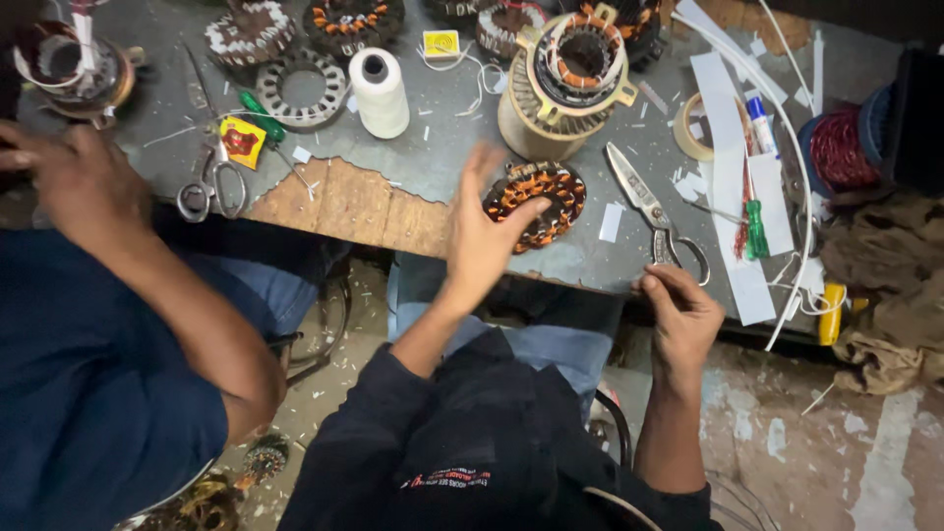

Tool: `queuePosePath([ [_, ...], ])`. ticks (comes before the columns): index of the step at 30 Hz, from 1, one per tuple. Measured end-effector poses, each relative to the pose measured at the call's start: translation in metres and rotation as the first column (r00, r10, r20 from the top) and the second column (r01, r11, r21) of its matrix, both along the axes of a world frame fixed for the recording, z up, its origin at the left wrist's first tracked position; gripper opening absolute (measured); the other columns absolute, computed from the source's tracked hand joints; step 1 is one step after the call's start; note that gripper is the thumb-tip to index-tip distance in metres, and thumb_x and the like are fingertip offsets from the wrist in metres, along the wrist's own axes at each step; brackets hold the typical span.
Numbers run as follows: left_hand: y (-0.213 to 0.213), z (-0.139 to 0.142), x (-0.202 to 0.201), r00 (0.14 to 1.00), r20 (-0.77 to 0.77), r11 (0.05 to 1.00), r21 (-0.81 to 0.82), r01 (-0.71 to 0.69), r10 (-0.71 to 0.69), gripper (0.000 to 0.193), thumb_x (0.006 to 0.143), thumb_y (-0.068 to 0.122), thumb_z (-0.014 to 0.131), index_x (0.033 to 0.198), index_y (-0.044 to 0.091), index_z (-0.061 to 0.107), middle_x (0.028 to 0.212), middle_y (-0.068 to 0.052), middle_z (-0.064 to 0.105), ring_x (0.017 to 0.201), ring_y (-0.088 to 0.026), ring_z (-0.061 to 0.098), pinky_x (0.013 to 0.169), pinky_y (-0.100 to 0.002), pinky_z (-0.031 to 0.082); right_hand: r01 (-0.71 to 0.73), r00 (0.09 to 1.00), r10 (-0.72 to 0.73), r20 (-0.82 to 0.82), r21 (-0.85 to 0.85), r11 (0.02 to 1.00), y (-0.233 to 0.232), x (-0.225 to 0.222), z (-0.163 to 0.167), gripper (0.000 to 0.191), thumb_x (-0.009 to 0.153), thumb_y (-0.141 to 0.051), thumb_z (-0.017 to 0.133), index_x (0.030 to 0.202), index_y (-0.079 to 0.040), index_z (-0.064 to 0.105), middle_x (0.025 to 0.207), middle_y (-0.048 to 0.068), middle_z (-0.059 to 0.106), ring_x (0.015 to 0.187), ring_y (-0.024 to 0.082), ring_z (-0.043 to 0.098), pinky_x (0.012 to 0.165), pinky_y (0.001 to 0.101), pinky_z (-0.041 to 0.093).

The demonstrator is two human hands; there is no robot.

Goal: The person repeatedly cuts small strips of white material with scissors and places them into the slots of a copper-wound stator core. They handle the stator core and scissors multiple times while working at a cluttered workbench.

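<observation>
My left hand (484, 231) reaches over the bench's near edge with fingers spread, holding nothing, its fingertips at a flat round stator with orange copper windings (547, 200). My right hand (681, 313) rests at the table's front edge with fingers curled, pinching what looks like a thin white strip, just below the handles of a pair of steel scissors (651, 213). A larger brass-coloured motor stator (568, 84) stands upright behind the flat one.
A co-worker's arm and hand (84, 187) occupy the left side. On the grey bench (442, 162) lie a white thread spool (380, 91), a second pair of scissors (209, 175), several wound stators at the back, white paper strips (733, 197), a green screwdriver (756, 228) and a tape roll (694, 128).
</observation>
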State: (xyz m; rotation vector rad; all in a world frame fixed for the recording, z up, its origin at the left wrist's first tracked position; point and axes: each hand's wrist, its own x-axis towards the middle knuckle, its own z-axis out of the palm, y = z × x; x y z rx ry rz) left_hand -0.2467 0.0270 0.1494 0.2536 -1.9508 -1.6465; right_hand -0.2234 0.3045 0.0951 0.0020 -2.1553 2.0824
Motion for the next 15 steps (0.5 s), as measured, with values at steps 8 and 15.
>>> queuePosePath([
  [8, -0.003, -0.028, 0.013, 0.872, -0.047, 0.76, 0.469, 0.45, -0.488, 0.044, 0.091, 0.0, 0.076, 0.134, -0.001, 0.066, 0.126, -0.01, 0.073, 0.112, -0.011, 0.068, 0.099, -0.027, 0.056, 0.218, 0.846, 0.077, -0.527, 0.475, 0.853, -0.062, -0.001, 0.044, 0.018, 0.091, 0.005, 0.083, 0.106, 0.003, 0.074, 0.103, 0.014, 0.074, 0.092, 0.023, 0.074, 0.084, 0.0323, 0.059],
  [15, -0.002, -0.023, 0.032, 0.862, 0.026, 0.862, 0.046, 0.505, -0.506, 0.049, 0.086, 0.002, 0.082, 0.133, 0.004, 0.068, 0.133, -0.012, 0.071, 0.127, -0.024, 0.067, 0.109, -0.035, 0.052, 0.206, 0.594, 0.343, -0.728, 0.549, 0.81, -0.085, -0.019, 0.056, 0.025, 0.077, 0.005, 0.083, 0.099, -0.004, 0.077, 0.106, 0.015, 0.071, 0.098, 0.033, 0.071, 0.086, 0.0398, 0.059],
])
